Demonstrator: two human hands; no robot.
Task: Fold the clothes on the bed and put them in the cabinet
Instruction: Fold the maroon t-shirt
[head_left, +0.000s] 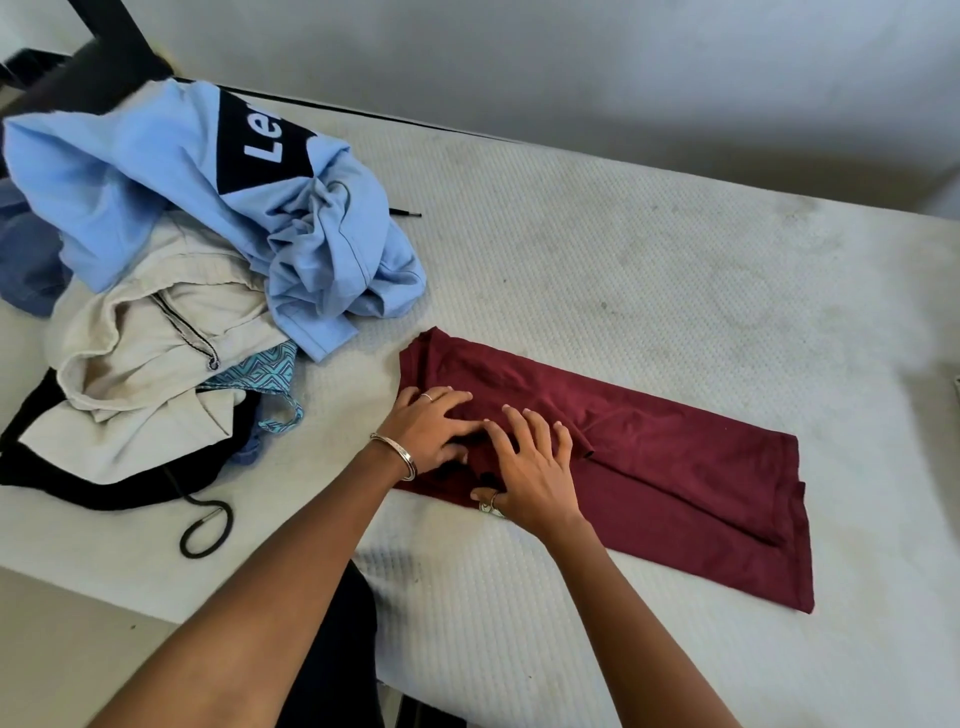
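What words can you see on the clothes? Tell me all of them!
"Le": white letters on the black patch of the light blue sweatshirt; the rest of the word is hidden by a fold.
No other text shows: the maroon garment, the beige garment and the patterned teal cloth show no readable words.

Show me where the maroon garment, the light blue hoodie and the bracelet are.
maroon garment (675, 467), head view, flat middle of the cloth
light blue hoodie (130, 171), head view, crumpled body
bracelet (400, 453), head view, band on left wrist
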